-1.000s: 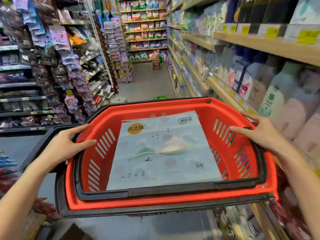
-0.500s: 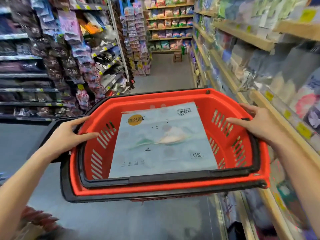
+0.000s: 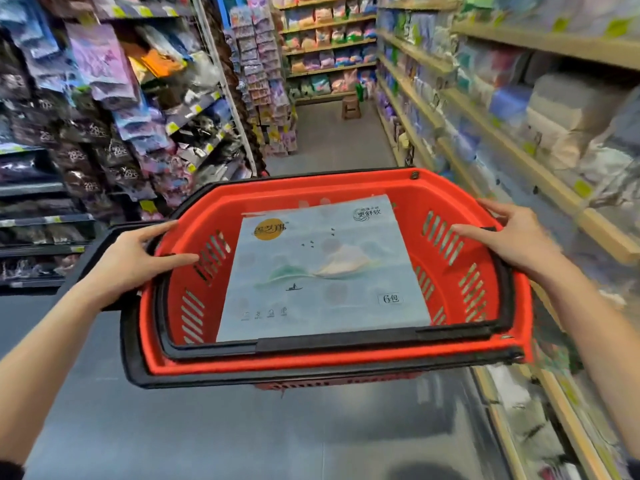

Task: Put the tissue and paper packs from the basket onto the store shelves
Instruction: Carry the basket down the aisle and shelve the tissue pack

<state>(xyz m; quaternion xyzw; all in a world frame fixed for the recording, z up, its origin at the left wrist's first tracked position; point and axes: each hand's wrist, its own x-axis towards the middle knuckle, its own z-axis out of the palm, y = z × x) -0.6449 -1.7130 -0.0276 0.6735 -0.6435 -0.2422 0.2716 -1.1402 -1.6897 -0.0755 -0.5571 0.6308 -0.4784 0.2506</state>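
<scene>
I hold a red plastic basket (image 3: 346, 358) with black handles in front of me, above the aisle floor. My left hand (image 3: 138, 258) grips its left rim, thumb inside the basket. My right hand (image 3: 512, 237) grips the right rim. A flat pale blue tissue pack (image 3: 322, 271) with a gold round logo and a mountain drawing lies face up in the basket and covers most of its bottom. Whether anything lies under it is hidden.
Wooden shelves (image 3: 519, 161) on my right carry several wrapped tissue and paper packs. Racks of hanging goods (image 3: 104, 98) line the left. The grey aisle floor (image 3: 332, 140) runs ahead to a small brown stool (image 3: 351, 107) and a far shelf wall.
The view has swung left, away from the right shelves, and now looks more down the aisle. Both hands keep the same grip on the basket; the pack has not shifted.
</scene>
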